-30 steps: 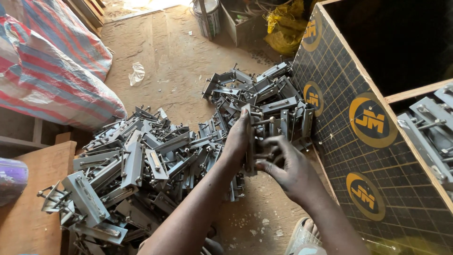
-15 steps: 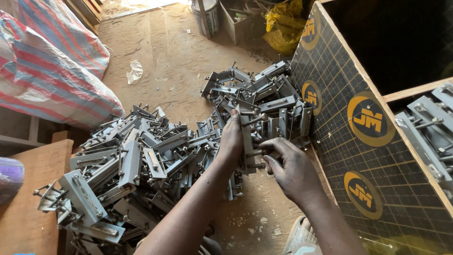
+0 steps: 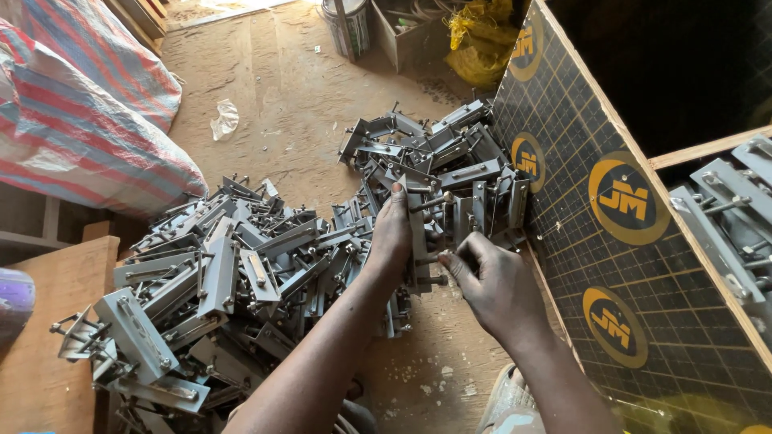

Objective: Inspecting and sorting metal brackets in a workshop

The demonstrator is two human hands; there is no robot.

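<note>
- Risk, as I judge it: the bracket (image 3: 420,233) could twist in the grip and pinch a finger, since only the fingertips steady its bolt.
- Right hand (image 3: 497,281): fingers curled and pinched on that bolt near the bracket's lower end.
- Left hand (image 3: 392,233): wrapped shut around the bracket's side, thumb up.
- The bracket stands upright between the hands, over the floor (image 3: 297,104), beside the pile (image 3: 209,281) and near the board (image 3: 611,241).
</note>
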